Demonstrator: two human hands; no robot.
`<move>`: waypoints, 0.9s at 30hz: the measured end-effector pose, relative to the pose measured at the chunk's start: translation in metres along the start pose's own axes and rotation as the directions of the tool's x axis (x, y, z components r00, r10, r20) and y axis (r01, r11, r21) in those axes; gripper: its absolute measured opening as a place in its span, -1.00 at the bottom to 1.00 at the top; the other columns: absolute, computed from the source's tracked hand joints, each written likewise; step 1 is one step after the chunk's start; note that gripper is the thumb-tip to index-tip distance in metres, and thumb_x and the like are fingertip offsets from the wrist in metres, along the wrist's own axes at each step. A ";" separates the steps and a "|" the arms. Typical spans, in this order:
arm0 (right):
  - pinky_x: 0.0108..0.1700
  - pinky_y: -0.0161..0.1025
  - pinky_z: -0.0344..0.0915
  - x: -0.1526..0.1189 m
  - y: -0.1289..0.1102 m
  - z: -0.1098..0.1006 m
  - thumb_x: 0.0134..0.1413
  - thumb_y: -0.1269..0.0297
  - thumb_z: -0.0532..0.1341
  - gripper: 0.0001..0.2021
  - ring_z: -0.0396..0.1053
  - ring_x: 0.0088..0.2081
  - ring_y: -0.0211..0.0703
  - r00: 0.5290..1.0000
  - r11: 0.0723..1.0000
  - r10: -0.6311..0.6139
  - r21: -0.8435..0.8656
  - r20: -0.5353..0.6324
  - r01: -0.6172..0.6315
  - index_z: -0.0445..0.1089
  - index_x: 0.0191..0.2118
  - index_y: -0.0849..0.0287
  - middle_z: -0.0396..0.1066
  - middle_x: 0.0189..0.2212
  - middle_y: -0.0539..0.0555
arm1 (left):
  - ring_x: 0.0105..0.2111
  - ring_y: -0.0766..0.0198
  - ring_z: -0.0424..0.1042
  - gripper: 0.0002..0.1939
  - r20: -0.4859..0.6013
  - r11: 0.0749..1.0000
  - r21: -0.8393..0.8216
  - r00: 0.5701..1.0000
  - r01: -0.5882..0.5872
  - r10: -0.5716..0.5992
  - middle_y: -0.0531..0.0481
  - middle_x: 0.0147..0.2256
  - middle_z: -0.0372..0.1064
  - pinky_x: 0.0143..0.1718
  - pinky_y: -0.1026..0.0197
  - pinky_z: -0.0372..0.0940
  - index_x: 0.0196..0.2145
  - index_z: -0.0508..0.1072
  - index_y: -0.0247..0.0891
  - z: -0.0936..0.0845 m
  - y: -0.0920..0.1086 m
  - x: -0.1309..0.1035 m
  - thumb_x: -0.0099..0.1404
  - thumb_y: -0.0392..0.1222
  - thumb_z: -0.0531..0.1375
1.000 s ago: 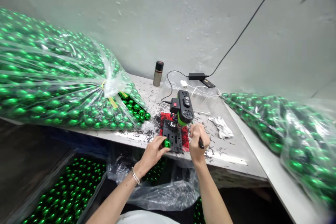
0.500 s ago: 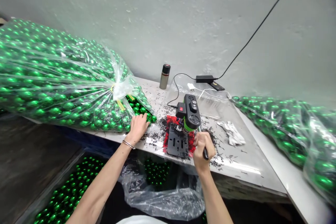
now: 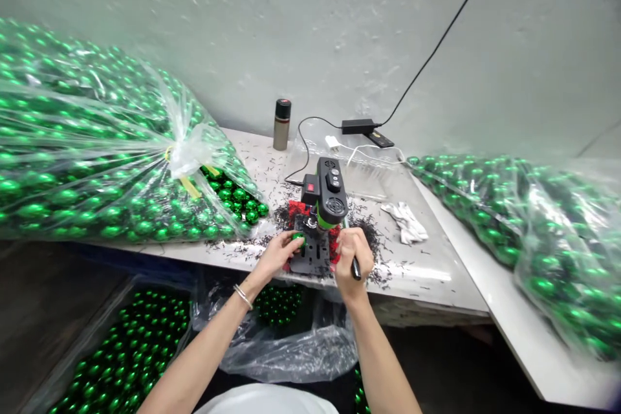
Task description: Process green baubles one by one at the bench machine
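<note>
Between its thumb and fingers my left hand [image 3: 279, 252] pinches a shiny green ball [image 3: 298, 239], just over the slotted black base plate [image 3: 312, 255] of a small bench drill press [image 3: 331, 191]. My right hand [image 3: 355, 255] is wrapped round the press's lever handle [image 3: 356, 270], whose black end pokes out below the fist. Left of the press, loose green balls [image 3: 237, 197] lie at the mouth of a big clear bag of green balls [image 3: 97, 162]. Red material [image 3: 334, 242] shows under the base, with dark shavings scattered around.
Behind the press are a spray can [image 3: 282, 124], a power adapter [image 3: 359, 126] and a clear plastic tray [image 3: 369, 174]. White gloves [image 3: 405, 222] lie to the right, and beyond them another bag of balls [image 3: 524, 233]. Below the table's front edge sit open bags of green balls [image 3: 130, 343].
My left hand has moved right from the loose balls at the bag's mouth to the press base, bringing one green ball. My right hand stays on the lever. The view has shifted.
</note>
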State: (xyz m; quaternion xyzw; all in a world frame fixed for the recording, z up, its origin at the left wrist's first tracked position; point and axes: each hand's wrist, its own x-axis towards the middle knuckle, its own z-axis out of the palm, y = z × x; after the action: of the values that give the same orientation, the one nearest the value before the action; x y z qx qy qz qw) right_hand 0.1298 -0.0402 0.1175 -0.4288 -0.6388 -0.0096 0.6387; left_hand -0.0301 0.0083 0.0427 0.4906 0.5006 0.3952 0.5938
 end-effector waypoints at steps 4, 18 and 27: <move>-0.38 -0.25 0.21 -0.001 0.000 -0.001 0.34 0.43 0.00 -0.69 0.27 -0.43 -0.25 1.000 0.999 -0.012 -0.030 0.017 0.012 0.15 -0.48 0.10 0.24 -0.47 -0.03 | -0.21 0.09 0.53 -0.62 0.062 0.878 0.425 0.974 -0.223 0.218 -0.08 -0.21 0.58 -0.11 0.09 0.40 0.04 0.53 -0.26 0.013 -0.002 0.000 0.32 -0.06 0.27; -0.37 -0.27 0.24 -0.007 0.002 -0.001 0.32 0.48 -0.01 -0.71 0.28 -0.42 -0.27 0.999 0.999 -0.040 -0.031 0.027 0.041 0.17 -0.46 0.10 0.26 -0.46 -0.03 | -0.03 0.01 0.46 -0.64 0.166 0.544 0.659 0.806 -0.519 0.569 -0.18 -0.04 0.54 0.03 -0.05 0.33 0.03 0.52 -0.25 0.021 -0.028 0.010 0.35 -0.04 0.30; -0.33 -0.22 0.28 -0.030 0.023 0.004 0.33 0.40 -0.02 -0.71 0.27 -0.43 -0.25 0.994 0.993 -0.109 -0.032 0.007 0.109 0.16 -0.47 0.10 0.26 -0.45 -0.02 | -0.06 0.02 0.44 -0.64 0.159 0.571 0.613 0.794 -0.545 0.587 -0.17 -0.06 0.52 0.00 -0.03 0.33 0.01 0.53 -0.23 0.023 -0.031 0.009 0.34 0.01 0.30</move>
State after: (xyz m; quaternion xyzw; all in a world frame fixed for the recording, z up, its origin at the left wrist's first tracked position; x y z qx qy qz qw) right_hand 0.1337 -0.0392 0.0799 -0.4036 -0.6626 -0.0540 0.6286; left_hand -0.0063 0.0067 0.0113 0.7812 0.4375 0.3874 0.2198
